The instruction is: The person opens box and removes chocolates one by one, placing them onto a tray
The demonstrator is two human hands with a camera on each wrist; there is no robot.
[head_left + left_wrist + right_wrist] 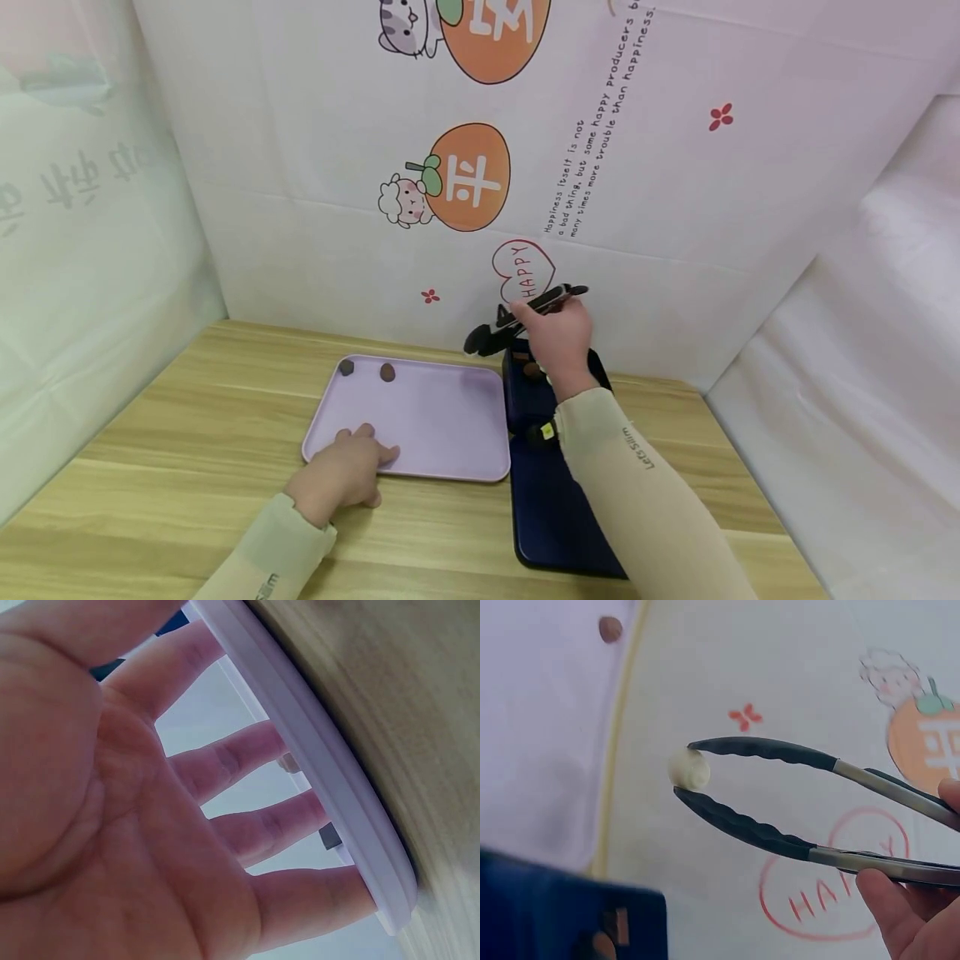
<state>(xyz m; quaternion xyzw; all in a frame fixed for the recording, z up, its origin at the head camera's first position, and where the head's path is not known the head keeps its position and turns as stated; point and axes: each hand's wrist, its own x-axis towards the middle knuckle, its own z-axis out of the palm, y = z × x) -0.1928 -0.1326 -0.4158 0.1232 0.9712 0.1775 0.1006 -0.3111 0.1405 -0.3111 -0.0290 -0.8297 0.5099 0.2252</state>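
My right hand (558,337) grips black-and-silver tongs (761,748), raised above the back of a navy box (562,517). Between the tong tips sits a small, whitish round piece (688,769); in the head view I cannot make it out. My left hand (343,468) rests at the front left edge of a pale purple tray (442,425). Its fingers (232,761) reach over the rim fairly straight and spread. At the tray's far left lie a brown piece (387,372) and a dark grey, angular piece (347,367).
The navy box stands against the tray's right side, partly hidden by my right arm; brownish pieces (532,370) lie in its back part. Wooden tabletop (172,467) surrounds both. A printed white cloth (315,250) rises behind, with more cloth at both sides.
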